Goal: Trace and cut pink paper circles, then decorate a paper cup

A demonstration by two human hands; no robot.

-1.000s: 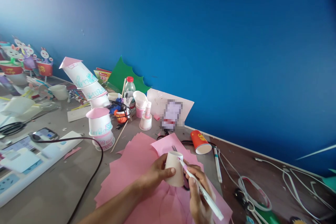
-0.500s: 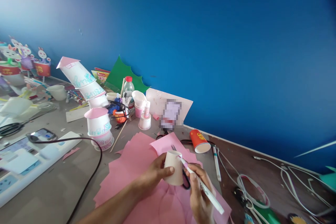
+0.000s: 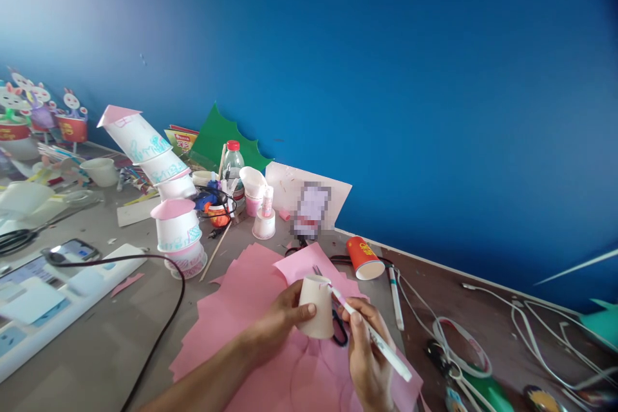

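A plain white paper cup (image 3: 316,317) is upside down above the pink paper (image 3: 232,315), with my left hand (image 3: 284,315) wrapped round its left side, thumb across the front. My right hand (image 3: 369,347) grips a white marker (image 3: 386,351) whose tip touches the cup near its upper right edge. A small pink mark shows there. Scissors with black handles (image 3: 340,329) lie partly hidden behind the cup and my right hand.
Stacked, decorated cup towers (image 3: 178,232) with pink roofs stand at the left, beside a white power strip (image 3: 116,264) and black cable. A red cup (image 3: 363,259) lies on its side behind my hands. White cables (image 3: 439,335) spread at the right.
The view has shifted slightly, so most things appear a little further left. Both hands keep hold of the cup and marker. A short pink mark near the cup's upper edge is clearer.
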